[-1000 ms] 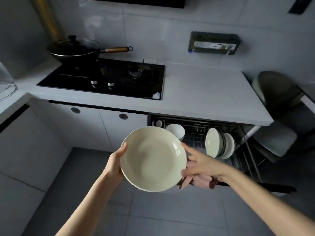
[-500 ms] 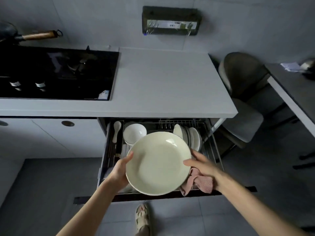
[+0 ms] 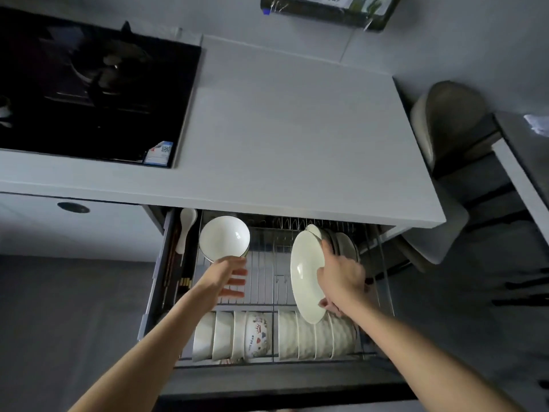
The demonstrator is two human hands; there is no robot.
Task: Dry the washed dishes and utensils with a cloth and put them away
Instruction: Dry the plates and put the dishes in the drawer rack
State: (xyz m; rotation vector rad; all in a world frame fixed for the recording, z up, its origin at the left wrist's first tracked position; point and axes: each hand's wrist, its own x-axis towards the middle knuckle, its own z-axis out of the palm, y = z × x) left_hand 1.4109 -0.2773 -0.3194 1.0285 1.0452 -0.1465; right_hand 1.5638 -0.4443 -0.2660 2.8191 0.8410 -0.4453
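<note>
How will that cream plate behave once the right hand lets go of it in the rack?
The plate stands on edge, gripped by the right hand, so it could probably tip or roll unless it sits between the wires of the rack. Its glossy glaze suggests it is slippery. It looks ceramic: likely stiff and chippable against the standing plates.

Cream plate (image 3: 306,281) stands on edge in the drawer rack (image 3: 267,281).

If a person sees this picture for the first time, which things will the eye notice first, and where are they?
First comes the cream plate, held on edge by the right hand over the open wire drawer, beside the plates already standing there. Next is the open left hand just below the white bowl at the drawer's back left. Rows of bowls on edge fill the front.
</note>
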